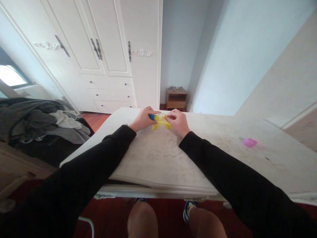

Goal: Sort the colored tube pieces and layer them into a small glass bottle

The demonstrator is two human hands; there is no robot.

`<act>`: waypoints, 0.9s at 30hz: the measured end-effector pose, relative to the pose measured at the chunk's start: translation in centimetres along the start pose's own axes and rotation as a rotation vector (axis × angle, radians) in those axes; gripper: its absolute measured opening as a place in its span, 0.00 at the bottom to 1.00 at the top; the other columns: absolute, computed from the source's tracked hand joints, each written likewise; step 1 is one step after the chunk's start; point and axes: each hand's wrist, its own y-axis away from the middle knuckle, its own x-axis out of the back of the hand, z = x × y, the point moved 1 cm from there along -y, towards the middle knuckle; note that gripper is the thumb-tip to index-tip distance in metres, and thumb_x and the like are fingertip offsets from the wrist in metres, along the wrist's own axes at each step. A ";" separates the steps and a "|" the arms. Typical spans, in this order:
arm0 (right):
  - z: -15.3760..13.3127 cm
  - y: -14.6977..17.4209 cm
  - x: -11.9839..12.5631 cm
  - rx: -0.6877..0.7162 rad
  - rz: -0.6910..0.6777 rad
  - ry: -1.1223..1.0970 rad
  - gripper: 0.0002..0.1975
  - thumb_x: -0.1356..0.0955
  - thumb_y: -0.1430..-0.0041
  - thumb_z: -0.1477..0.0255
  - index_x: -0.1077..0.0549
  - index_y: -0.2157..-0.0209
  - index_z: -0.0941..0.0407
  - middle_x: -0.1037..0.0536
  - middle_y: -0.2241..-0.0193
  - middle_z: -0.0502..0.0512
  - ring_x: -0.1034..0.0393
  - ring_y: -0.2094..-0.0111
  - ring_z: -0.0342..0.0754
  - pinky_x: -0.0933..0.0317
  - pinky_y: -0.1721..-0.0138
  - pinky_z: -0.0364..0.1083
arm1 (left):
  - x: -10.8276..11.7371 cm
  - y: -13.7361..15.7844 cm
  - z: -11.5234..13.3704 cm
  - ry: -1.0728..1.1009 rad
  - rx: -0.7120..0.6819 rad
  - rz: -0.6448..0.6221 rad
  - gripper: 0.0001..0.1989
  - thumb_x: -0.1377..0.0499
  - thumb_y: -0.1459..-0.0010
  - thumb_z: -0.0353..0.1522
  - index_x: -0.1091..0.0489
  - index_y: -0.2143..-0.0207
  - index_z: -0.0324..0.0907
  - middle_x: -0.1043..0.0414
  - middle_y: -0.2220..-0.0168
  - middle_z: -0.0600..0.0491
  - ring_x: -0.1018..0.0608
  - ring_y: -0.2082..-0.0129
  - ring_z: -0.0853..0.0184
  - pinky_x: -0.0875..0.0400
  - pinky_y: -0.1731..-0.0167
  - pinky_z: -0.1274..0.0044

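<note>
At the far part of the white tabletop (158, 158), both hands meet at a small yellow-and-blue object (161, 119) that looks like a crinkled plastic wrapper. My left hand (143, 119) grips its blue left end between thumb and fingers. The fingertips of my right hand (178, 121) pinch its right side. Yellow parts hang or lie below, close to the tabletop. Its exact kind is too small and blurred to make out. Over to the right, a pink deflated-balloon-like thing (250, 142) lies on the same surface, away from both hands.
A dark sliver (267, 158) lies near the pink thing. Dark and grey clothes (47, 119) are heaped at the left. Beyond the table stand a white wardrobe (106, 62) and a small wooden nightstand (176, 99). My knees are below the table's near edge.
</note>
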 end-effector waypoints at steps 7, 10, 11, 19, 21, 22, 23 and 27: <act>-0.4 0.3 -0.1 -0.008 -0.025 -0.066 0.04 0.30 0.48 0.73 0.23 0.67 0.56 0.20 0.70 0.52 0.26 0.68 0.47 0.32 0.63 0.48 | -0.1 0.0 0.0 -0.006 -0.007 -0.012 0.24 0.30 0.57 0.29 0.17 0.54 0.46 0.31 0.64 0.54 0.26 0.66 0.67 0.30 0.57 0.73; -0.4 0.3 0.0 -0.016 -0.004 -0.059 0.04 0.28 0.49 0.72 0.27 0.69 0.54 0.21 0.72 0.50 0.26 0.69 0.47 0.34 0.66 0.46 | -0.1 0.0 0.2 -0.006 -0.002 -0.023 0.23 0.30 0.58 0.30 0.17 0.55 0.46 0.31 0.64 0.54 0.27 0.66 0.67 0.31 0.57 0.72; -0.4 0.3 0.0 -0.013 -0.006 -0.041 0.04 0.28 0.48 0.71 0.27 0.70 0.54 0.21 0.73 0.49 0.27 0.69 0.47 0.35 0.66 0.46 | -0.1 0.0 0.3 0.000 -0.004 -0.025 0.23 0.30 0.57 0.30 0.17 0.54 0.46 0.31 0.64 0.54 0.26 0.66 0.66 0.31 0.58 0.73; -1.1 0.0 0.2 0.094 -0.037 0.043 0.10 0.34 0.38 0.69 0.24 0.73 0.55 0.21 0.65 0.56 0.27 0.63 0.49 0.34 0.64 0.48 | -0.1 0.0 0.4 0.002 0.005 -0.001 0.24 0.29 0.57 0.31 0.17 0.53 0.46 0.29 0.64 0.53 0.26 0.65 0.66 0.31 0.61 0.74; -1.3 0.1 0.3 0.107 -0.026 0.043 0.11 0.35 0.37 0.70 0.24 0.71 0.55 0.23 0.63 0.57 0.27 0.61 0.50 0.33 0.63 0.48 | 0.0 0.0 0.4 0.001 0.011 0.006 0.25 0.29 0.58 0.31 0.17 0.53 0.46 0.29 0.64 0.53 0.26 0.66 0.67 0.31 0.62 0.75; -1.3 0.1 0.3 0.105 -0.017 0.037 0.10 0.36 0.38 0.70 0.24 0.70 0.55 0.23 0.62 0.57 0.27 0.60 0.50 0.32 0.62 0.48 | 0.0 0.0 0.5 -0.001 0.016 0.013 0.25 0.29 0.58 0.30 0.17 0.52 0.45 0.29 0.64 0.53 0.27 0.66 0.67 0.31 0.62 0.75; -1.2 0.1 0.3 0.097 -0.008 0.026 0.08 0.36 0.40 0.72 0.25 0.69 0.55 0.24 0.62 0.56 0.27 0.60 0.49 0.32 0.62 0.48 | 0.0 0.0 0.5 -0.003 0.022 0.019 0.26 0.29 0.57 0.30 0.17 0.52 0.45 0.29 0.64 0.53 0.27 0.66 0.67 0.31 0.62 0.75; -0.7 0.2 0.2 0.055 -0.006 -0.038 0.10 0.34 0.53 0.77 0.30 0.66 0.54 0.26 0.63 0.53 0.26 0.64 0.48 0.31 0.64 0.47 | 0.0 0.0 0.5 -0.006 0.037 0.032 0.27 0.29 0.58 0.30 0.18 0.51 0.45 0.30 0.64 0.54 0.26 0.67 0.67 0.31 0.63 0.74</act>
